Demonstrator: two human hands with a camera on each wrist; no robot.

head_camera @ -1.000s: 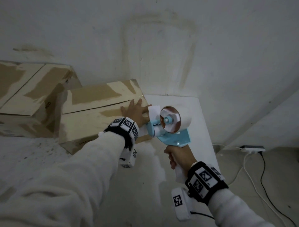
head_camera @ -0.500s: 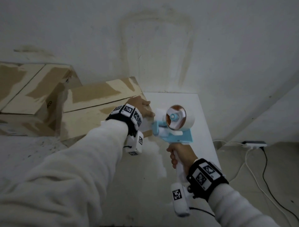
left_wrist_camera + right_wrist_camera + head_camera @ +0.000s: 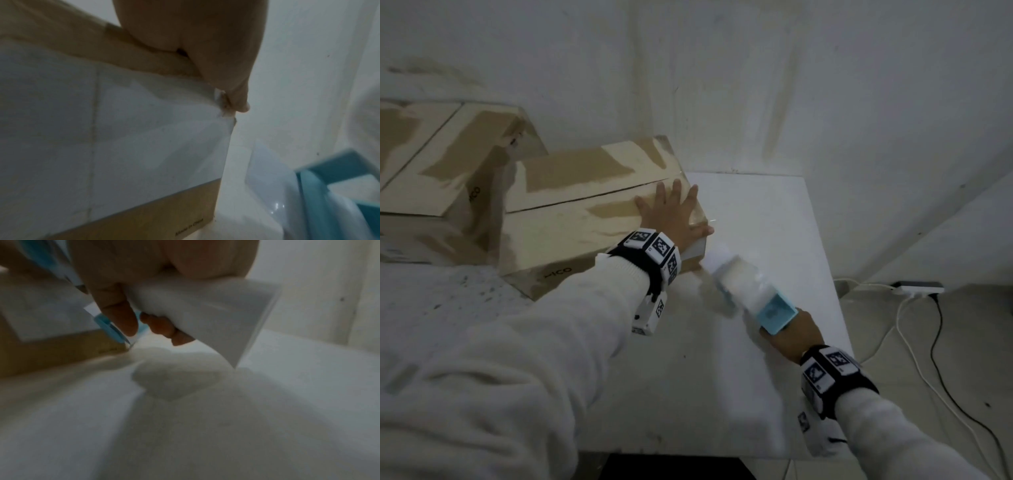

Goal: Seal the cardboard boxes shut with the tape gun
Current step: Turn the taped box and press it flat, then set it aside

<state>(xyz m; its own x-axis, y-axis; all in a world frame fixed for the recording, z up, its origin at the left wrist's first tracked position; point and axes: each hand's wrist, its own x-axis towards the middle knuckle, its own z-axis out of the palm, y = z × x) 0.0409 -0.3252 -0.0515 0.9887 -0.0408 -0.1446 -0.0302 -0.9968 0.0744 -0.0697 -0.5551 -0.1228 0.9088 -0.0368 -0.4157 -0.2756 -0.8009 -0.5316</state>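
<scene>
A cardboard box (image 3: pixel 571 226) lies on the white table (image 3: pixel 756 212), its top flaps closed along a dark seam. My left hand (image 3: pixel 671 212) presses flat on the box's right end with fingers spread, thumb over the edge. A wide white label (image 3: pixel 123 129) covers the box's end face. My right hand (image 3: pixel 794 329) grips the handle of the blue and white tape gun (image 3: pixel 750 291), which is blurred and tilted low beside the box's right end. In the right wrist view my fingers (image 3: pixel 119 313) curl round the white handle (image 3: pixel 205 311).
A second cardboard box (image 3: pixel 438 164) sits behind and to the left, against the wall. The table's right edge drops to a floor with a power strip (image 3: pixel 917 287) and cables (image 3: pixel 928 359). Bare tabletop lies in front of the box.
The tape gun has swung down from upright to low beside the box's end. My left hand has spread flat on the box top. The view has tilted down.
</scene>
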